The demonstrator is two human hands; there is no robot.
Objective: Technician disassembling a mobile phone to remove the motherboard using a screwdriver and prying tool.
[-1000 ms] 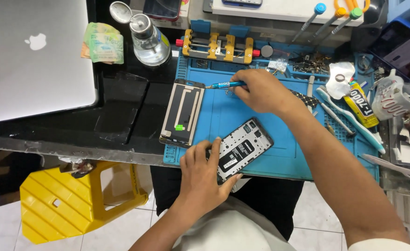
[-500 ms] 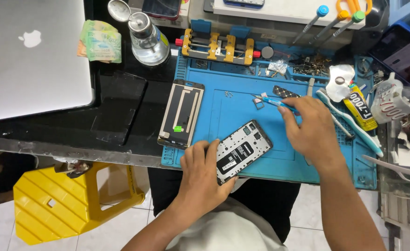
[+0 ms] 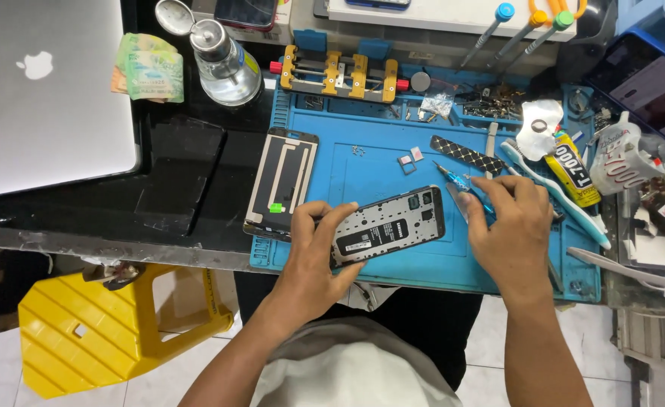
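An opened phone [image 3: 390, 226] with its back cover off lies on the blue work mat [image 3: 378, 166]. My left hand [image 3: 314, 252] grips the phone's left end. My right hand [image 3: 510, 230] rests on the mat just right of the phone, holding a small blue screwdriver [image 3: 457, 179] whose tip points up and left. A detached screen panel [image 3: 281, 182] lies at the mat's left edge. A few tiny parts [image 3: 409, 160] sit above the phone.
A silver laptop [image 3: 46, 90] lies far left, with folded banknotes [image 3: 150, 68] and a clear bottle [image 3: 227, 64] beside it. A yellow clamp jig [image 3: 340, 74], tools, a toothbrush [image 3: 555, 192] and a glue tube [image 3: 572, 169] crowd the back and right. A yellow stool [image 3: 114, 328] stands below.
My right hand has drawn back from the far left of the mat with the blue screwdriver, down to the right side of the phone. The phone has turned slightly flatter.
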